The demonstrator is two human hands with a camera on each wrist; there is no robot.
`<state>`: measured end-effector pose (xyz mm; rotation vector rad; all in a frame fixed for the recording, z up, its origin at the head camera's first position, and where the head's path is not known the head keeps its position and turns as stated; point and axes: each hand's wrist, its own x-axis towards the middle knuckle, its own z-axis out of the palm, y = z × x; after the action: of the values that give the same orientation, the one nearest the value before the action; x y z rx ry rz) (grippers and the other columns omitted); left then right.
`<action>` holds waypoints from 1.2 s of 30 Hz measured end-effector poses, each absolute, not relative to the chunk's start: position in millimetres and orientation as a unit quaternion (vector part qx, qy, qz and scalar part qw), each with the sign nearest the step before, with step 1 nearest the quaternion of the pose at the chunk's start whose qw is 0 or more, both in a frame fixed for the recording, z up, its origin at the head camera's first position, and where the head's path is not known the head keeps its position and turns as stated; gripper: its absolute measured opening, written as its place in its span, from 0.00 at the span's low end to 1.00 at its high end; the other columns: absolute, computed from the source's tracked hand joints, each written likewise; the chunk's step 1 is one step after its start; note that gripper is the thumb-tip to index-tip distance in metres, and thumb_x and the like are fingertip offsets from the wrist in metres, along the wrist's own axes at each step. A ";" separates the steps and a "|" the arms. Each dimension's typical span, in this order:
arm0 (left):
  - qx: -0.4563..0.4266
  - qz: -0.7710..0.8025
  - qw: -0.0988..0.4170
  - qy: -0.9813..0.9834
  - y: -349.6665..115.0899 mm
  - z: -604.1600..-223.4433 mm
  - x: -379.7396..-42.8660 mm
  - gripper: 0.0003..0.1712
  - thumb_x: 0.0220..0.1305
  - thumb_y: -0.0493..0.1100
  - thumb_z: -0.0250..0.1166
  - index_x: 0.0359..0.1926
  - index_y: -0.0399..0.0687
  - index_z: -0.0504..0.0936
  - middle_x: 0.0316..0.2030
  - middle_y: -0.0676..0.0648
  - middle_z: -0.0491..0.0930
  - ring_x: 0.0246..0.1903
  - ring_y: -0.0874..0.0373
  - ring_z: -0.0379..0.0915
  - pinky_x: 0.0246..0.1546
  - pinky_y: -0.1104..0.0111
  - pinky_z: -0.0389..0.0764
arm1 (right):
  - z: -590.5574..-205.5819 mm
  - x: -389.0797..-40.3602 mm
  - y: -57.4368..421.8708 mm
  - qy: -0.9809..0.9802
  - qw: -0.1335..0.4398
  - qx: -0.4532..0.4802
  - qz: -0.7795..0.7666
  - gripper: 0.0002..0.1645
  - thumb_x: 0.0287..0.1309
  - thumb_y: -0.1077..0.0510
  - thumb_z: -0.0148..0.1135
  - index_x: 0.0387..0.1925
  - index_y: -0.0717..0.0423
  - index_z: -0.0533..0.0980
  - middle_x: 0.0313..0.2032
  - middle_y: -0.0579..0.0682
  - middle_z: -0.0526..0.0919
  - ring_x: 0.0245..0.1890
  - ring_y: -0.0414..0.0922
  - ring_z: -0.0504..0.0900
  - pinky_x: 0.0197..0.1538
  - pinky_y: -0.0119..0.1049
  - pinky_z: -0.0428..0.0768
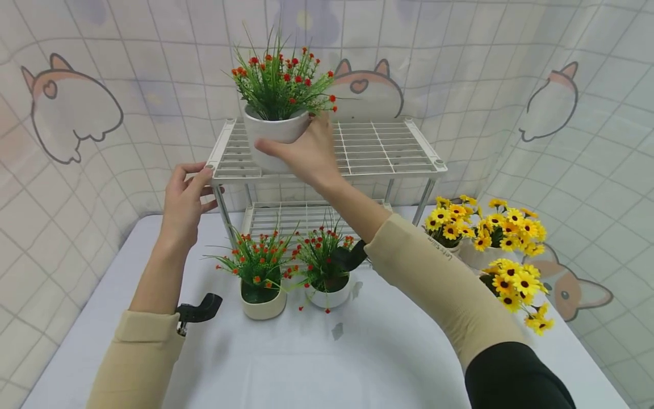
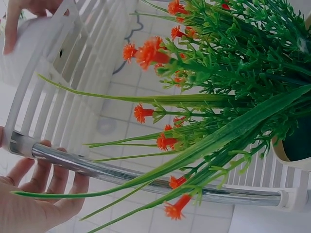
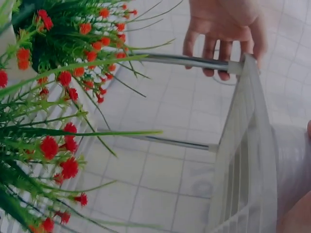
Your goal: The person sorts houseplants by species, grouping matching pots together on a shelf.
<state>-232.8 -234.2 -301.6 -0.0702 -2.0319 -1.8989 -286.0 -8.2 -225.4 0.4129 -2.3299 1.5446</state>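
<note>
My right hand (image 1: 311,150) grips a white flowerpot (image 1: 273,133) of red flowers and grass, thumb across its front and fingers behind it. The pot is at the left part of the upper shelf (image 1: 378,147), upright. My left hand (image 1: 186,201) holds the front left corner of the wire rack, thumb at the corner and fingers around the metal post (image 2: 97,167). Below, a cream pot (image 1: 264,307) and a white pot (image 1: 329,295) with similar red flowers stand side by side before the lower shelf (image 1: 298,213). In the right wrist view, my left hand (image 3: 226,29) shows at the post.
Several yellow flowers (image 1: 503,227) in pots stand right of the rack on the white-covered table (image 1: 306,363). One bunch (image 1: 518,284) leans over toward the front. A tiled-pattern cloth (image 1: 168,85) with cartoon dogs hangs behind and at the sides.
</note>
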 end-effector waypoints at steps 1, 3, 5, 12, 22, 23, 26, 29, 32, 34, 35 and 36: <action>-0.025 -0.673 0.178 -0.718 -233.8 -301.9 -232.6 0.18 0.78 0.54 0.56 0.60 0.50 0.71 0.51 0.47 0.78 0.47 0.53 0.78 0.49 0.56 0.76 | -225.4 -285.8 -10.5 -0.822 0.156 0.136 0.531 0.65 0.40 0.38 0.85 0.74 0.52 0.59 0.63 0.49 0.64 0.59 0.43 0.67 0.55 0.33 0.74; -0.027 -0.672 0.176 -0.719 -233.2 -302.1 -232.4 0.19 0.78 0.54 0.56 0.61 0.50 0.71 0.52 0.46 0.78 0.47 0.53 0.78 0.49 0.57 0.76 | -224.9 -286.3 -14.5 -0.828 0.149 0.129 0.525 0.67 0.42 0.37 0.84 0.75 0.54 0.56 0.65 0.50 0.63 0.60 0.44 0.68 0.55 0.33 0.75; -0.028 -0.674 0.175 -0.717 -233.3 -301.9 -232.5 0.19 0.78 0.54 0.56 0.61 0.50 0.70 0.52 0.45 0.78 0.46 0.53 0.78 0.48 0.58 0.76 | -223.9 -287.8 -17.5 -0.832 0.143 0.134 0.520 0.65 0.44 0.37 0.82 0.74 0.57 0.56 0.66 0.52 0.63 0.60 0.44 0.68 0.56 0.32 0.74; -0.026 -0.672 0.178 -0.718 -234.2 -299.4 -233.6 0.19 0.78 0.54 0.57 0.60 0.51 0.71 0.49 0.48 0.78 0.45 0.53 0.78 0.47 0.60 0.77 | -217.4 -297.6 -26.6 -0.858 0.136 0.143 0.475 0.62 0.49 0.34 0.78 0.75 0.59 0.59 0.71 0.51 0.62 0.68 0.42 0.64 0.63 0.26 0.66; -0.034 -0.672 0.181 -0.717 -236.8 -300.3 -238.0 0.18 0.78 0.53 0.57 0.60 0.51 0.71 0.51 0.45 0.76 0.45 0.53 0.78 0.45 0.61 0.77 | -213.2 -308.4 -39.3 -0.883 0.137 0.147 0.424 0.62 0.54 0.29 0.72 0.74 0.61 0.54 0.65 0.54 0.68 0.64 0.45 0.71 0.61 0.29 0.70; -0.034 -0.674 0.183 -0.715 -236.8 -300.5 -238.2 0.17 0.78 0.53 0.57 0.59 0.51 0.72 0.51 0.45 0.77 0.45 0.53 0.78 0.45 0.62 0.78 | -212.5 -308.3 -40.2 -0.887 0.136 0.148 0.416 0.63 0.54 0.29 0.71 0.74 0.61 0.54 0.65 0.55 0.68 0.64 0.45 0.71 0.62 0.30 0.70; -0.035 -0.680 0.184 -0.709 -236.4 -301.6 -238.9 0.17 0.78 0.52 0.57 0.59 0.51 0.72 0.49 0.46 0.77 0.44 0.53 0.78 0.43 0.63 0.79 | -211.1 -307.2 -39.7 -0.895 0.128 0.159 0.398 0.61 0.58 0.31 0.70 0.75 0.63 0.51 0.67 0.57 0.67 0.66 0.47 0.70 0.64 0.31 0.69; -0.034 -0.683 0.184 -0.706 -236.4 -302.8 -238.3 0.16 0.78 0.52 0.58 0.58 0.51 0.72 0.48 0.46 0.78 0.44 0.53 0.78 0.43 0.64 0.79 | -212.3 -304.2 -34.0 -0.897 0.118 0.177 0.387 0.56 0.64 0.38 0.68 0.75 0.65 0.51 0.69 0.59 0.66 0.68 0.49 0.69 0.66 0.32 0.68; -0.032 -0.677 0.184 -0.712 -236.8 -304.3 -237.5 0.16 0.78 0.52 0.57 0.59 0.51 0.72 0.49 0.45 0.78 0.44 0.53 0.78 0.43 0.64 0.79 | -216.1 -298.8 -23.8 -0.893 0.109 0.198 0.390 0.49 0.66 0.44 0.67 0.74 0.65 0.54 0.68 0.59 0.68 0.67 0.49 0.70 0.65 0.32 0.69; -0.032 -0.668 0.185 -0.720 -236.4 -304.7 -236.7 0.17 0.78 0.52 0.56 0.60 0.51 0.71 0.50 0.45 0.77 0.45 0.53 0.78 0.44 0.63 0.79 | -218.1 -292.6 -15.3 -0.886 0.108 0.214 0.397 0.45 0.67 0.47 0.67 0.73 0.65 0.57 0.65 0.58 0.72 0.64 0.49 0.73 0.62 0.32 0.71; -0.032 -0.665 0.185 -0.723 -235.9 -304.8 -236.4 0.17 0.79 0.52 0.56 0.60 0.51 0.71 0.50 0.45 0.78 0.45 0.53 0.78 0.44 0.63 0.78 | -218.8 -288.7 -10.8 -0.882 0.109 0.223 0.400 0.43 0.67 0.48 0.67 0.72 0.65 0.59 0.64 0.58 0.73 0.63 0.48 0.73 0.61 0.32 0.72; -0.032 -0.662 0.185 -0.725 -235.6 -304.8 -236.1 0.17 0.79 0.52 0.55 0.61 0.51 0.71 0.50 0.46 0.78 0.45 0.53 0.78 0.45 0.63 0.79 | -219.4 -284.2 -6.2 -0.878 0.109 0.232 0.403 0.42 0.67 0.49 0.67 0.71 0.64 0.60 0.63 0.57 0.74 0.62 0.48 0.74 0.61 0.32 0.72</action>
<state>-236.1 -235.6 -304.8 -0.0892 -2.0436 -1.8661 -284.2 -6.2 -219.4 0.6819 -2.5827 1.1861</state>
